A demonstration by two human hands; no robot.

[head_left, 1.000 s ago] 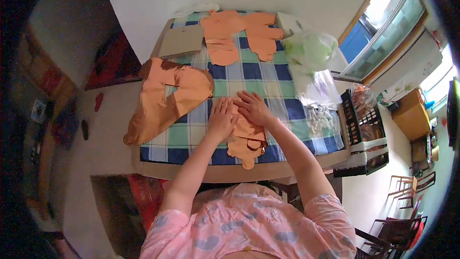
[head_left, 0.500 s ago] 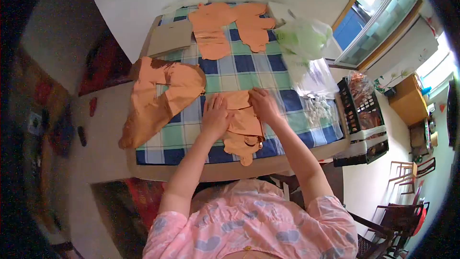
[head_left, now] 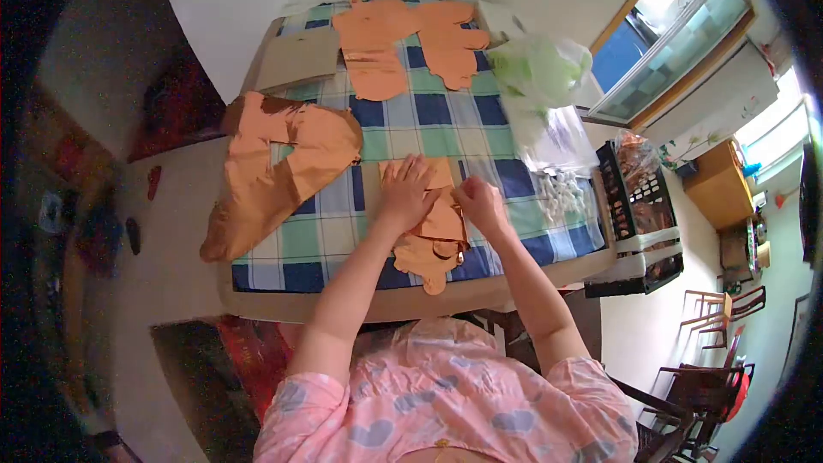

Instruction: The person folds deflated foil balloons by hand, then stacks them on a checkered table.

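A folded orange foil balloon (head_left: 442,225), apparently deflated, lies near the front edge of the table. Its lower end (head_left: 422,261) has a rounded outline with a dark curved print. My left hand (head_left: 406,192) presses flat on the upper left of the folded balloon, fingers stretched out. At the balloon's right edge, my right hand (head_left: 480,204) is closed with its fingers curled, apparently pinching that edge; the fingertips are partly hidden. To the left lies a larger, crinkled orange foil balloon (head_left: 300,167), which hangs past the table's left edge.
A checked cloth (head_left: 441,129) covers the table. Flat orange foil pieces (head_left: 377,34) and a tan board (head_left: 300,58) lie at the back. A green-white plastic bag (head_left: 544,69), clear packets (head_left: 557,141) and white bits (head_left: 564,195) line the right side. A black crate (head_left: 639,214) stands beyond.
My left hand has slid right and up over the folded balloon and now lies flatter. My right hand has moved slightly down and its fingers have curled in. The view has shifted slightly.
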